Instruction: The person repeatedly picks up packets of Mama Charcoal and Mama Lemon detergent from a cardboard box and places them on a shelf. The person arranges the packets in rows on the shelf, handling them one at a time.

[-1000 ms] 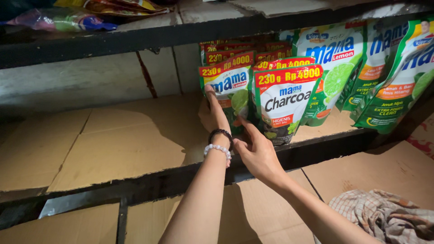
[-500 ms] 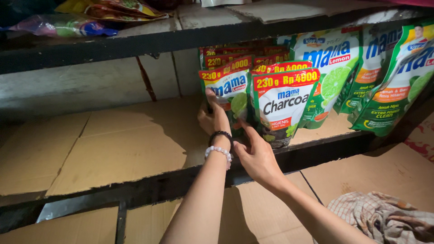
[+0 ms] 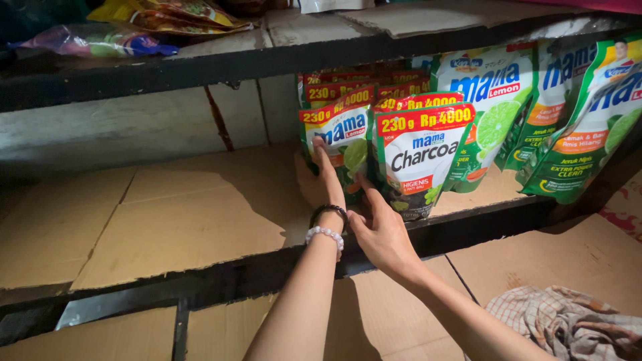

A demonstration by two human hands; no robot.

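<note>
Honestly, left hand lay flat against the green pouch, right hand spread at the white pouch near the shelf edge; one nudge could've toppled both.

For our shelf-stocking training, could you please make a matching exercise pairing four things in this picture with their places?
Things:
1. left hand
2. right hand
3. cloth
4. big green pouches

Places:
A. far right of the middle shelf
B. on the small green pouch
C. bottom shelf, right
D. at the foot of the white pouch

Pairs: 1-B, 2-D, 3-C, 4-A
</note>
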